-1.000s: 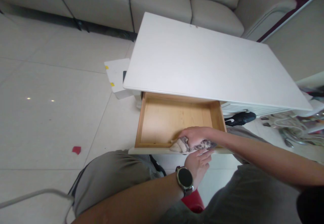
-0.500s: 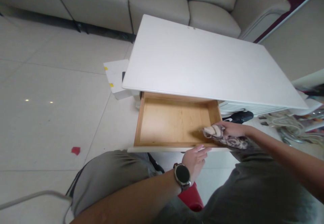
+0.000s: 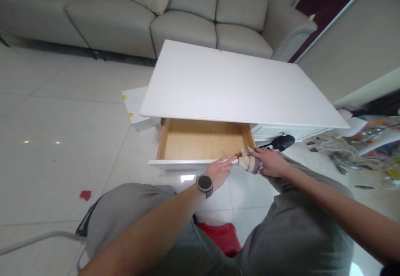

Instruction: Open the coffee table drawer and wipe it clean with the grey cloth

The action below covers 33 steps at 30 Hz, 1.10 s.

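A wooden drawer [image 3: 200,140] stands pulled out from under the white tabletop [image 3: 231,88]; its inside is bare light wood. My left hand [image 3: 219,171], with a watch on the wrist, rests on the drawer's white front edge with its fingers stretched out. Just to its right, my right hand [image 3: 270,161] is closed on a patterned brown and cream cloth [image 3: 250,163]. The cloth lies over the right end of the drawer's front edge, and part of it is hidden under the fingers.
A white box [image 3: 137,107] sits on the floor left of the table. Behind stands a grey sofa [image 3: 184,30]. Between my legs is a red object [image 3: 223,238]. Ropes and clutter [image 3: 356,153] lie at the right. A cable [image 3: 43,237] runs at lower left.
My right hand has brought the cloth from inside the drawer onto its front edge. The drawer looks pushed in somewhat, with my left hand still on its front. The view has tilted up.
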{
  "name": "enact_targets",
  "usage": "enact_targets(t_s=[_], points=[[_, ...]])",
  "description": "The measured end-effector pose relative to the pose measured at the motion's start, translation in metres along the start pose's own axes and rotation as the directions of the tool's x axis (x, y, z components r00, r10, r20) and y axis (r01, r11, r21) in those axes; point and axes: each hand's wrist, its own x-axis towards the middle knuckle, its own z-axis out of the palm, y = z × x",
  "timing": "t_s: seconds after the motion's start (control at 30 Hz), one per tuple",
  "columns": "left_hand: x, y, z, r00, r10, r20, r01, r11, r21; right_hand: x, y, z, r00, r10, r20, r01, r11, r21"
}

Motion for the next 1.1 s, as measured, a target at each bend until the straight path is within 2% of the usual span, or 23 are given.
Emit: enact_targets(t_s=[0.07, 0.1, 0.13, 0.17, 0.2, 0.23, 0.27, 0.3, 0.4, 0.5, 0.57, 0.67, 0.73, 0.83, 0.93, 1.1], points=[[0.004, 0.022, -0.005, 0.988, 0.024, 0.151, -0.071, 0.946, 0.316, 0.006, 0.001, -0.002, 0.999, 0.022, -0.036, -0.023, 1.0, -0.013], [0.005, 0.032, -0.007, 0.966, 0.024, 0.259, -0.175, 0.798, 0.576, 0.008, 0.002, -0.003, 0.998, 0.031, -0.049, -0.032, 0.999, -0.014], [0.004, 0.042, -0.008, 0.942, 0.011, 0.334, -0.277, 0.584, 0.763, 0.01, 0.004, -0.004, 0.998, 0.04, -0.058, -0.041, 0.999, -0.013], [0.002, 0.051, -0.009, 0.925, -0.009, 0.379, -0.355, 0.333, 0.874, 0.012, 0.006, -0.005, 0.997, 0.049, -0.067, -0.049, 0.999, -0.011], [-0.002, 0.059, -0.011, 0.92, -0.019, 0.391, -0.387, 0.106, 0.916, 0.012, 0.008, -0.005, 0.995, 0.058, -0.08, -0.059, 0.998, -0.007], [-0.007, 0.067, -0.013, 0.928, -0.004, 0.374, -0.374, -0.05, 0.926, 0.013, 0.01, -0.004, 0.994, 0.064, -0.093, -0.065, 0.998, -0.003], [-0.012, 0.075, -0.016, 0.94, 0.028, 0.339, -0.332, -0.152, 0.931, 0.014, 0.011, -0.003, 0.992, 0.066, -0.107, -0.067, 0.998, 0.0], [-0.019, 0.083, -0.021, 0.952, 0.064, 0.299, -0.279, -0.217, 0.935, 0.015, 0.013, -0.001, 0.991, 0.064, -0.119, -0.064, 0.998, 0.003], [-0.04, 0.111, -0.042, 0.98, 0.14, 0.143, -0.095, -0.303, 0.948, 0.021, 0.018, 0.005, 0.989, 0.038, -0.142, -0.036, 0.999, 0.011], [-0.065, 0.141, -0.067, 0.987, 0.118, -0.113, 0.149, -0.371, 0.917, 0.032, 0.025, 0.007, 0.987, 0.025, -0.156, -0.023, 1.0, 0.016], [-0.084, 0.159, -0.08, 0.949, 0.108, -0.296, 0.312, -0.439, 0.842, 0.041, 0.03, 0.007, 0.983, 0.037, -0.181, -0.035, 0.999, 0.016], [-0.113, 0.176, -0.089, 0.839, 0.153, -0.522, 0.522, -0.5, 0.691, 0.056, 0.036, 0.005, 0.973, 0.069, -0.222, -0.066, 0.998, 0.018], [-0.131, 0.185, -0.087, 0.77, 0.167, -0.616, 0.603, -0.507, 0.616, 0.064, 0.038, 0.005, 0.965, 0.091, -0.244, -0.089, 0.996, 0.017], [-0.153, 0.194, -0.075, 0.716, 0.167, -0.678, 0.652, -0.507, 0.564, 0.072, 0.04, 0.002, 0.958, 0.117, -0.262, -0.116, 0.993, 0.02], [-0.166, 0.202, -0.057, 0.689, 0.177, -0.702, 0.674, -0.512, 0.532, 0.076, 0.041, -0.001, 0.968, 0.108, -0.228, -0.1, 0.994, 0.046], [-0.163, 0.213, -0.023, 0.69, 0.176, -0.702, 0.667, -0.53, 0.524, 0.078, 0.043, -0.002, 0.972, 0.105, -0.212, -0.092, 0.993, 0.07]])
